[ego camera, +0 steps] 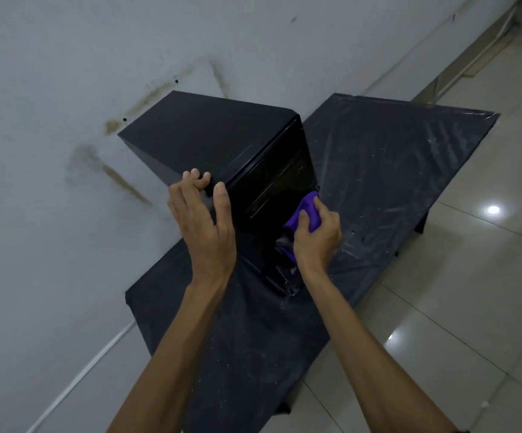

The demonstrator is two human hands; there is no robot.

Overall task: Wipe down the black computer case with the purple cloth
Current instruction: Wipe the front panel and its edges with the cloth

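case: black computer case (222, 142) stands on the table, glossy panel facing the camera
cloth: purple cloth (308, 214) bunched up, pressed on the case's glossy panel at its lower right corner
right hand: right hand (316, 239) curled round the cloth, thumb and fingers gripping it, holding it against the case
left hand: left hand (203, 226) spread wide on the case's near top corner, fingertips bent onto the top, thumb straight along the panel edge; braces, nothing held
table: black-covered table (394, 157) under the case, clear film wrinkled to the case's right
wall: grey stained wall (66, 73) behind the case
floor: pale tiles (487, 276) to the case's right
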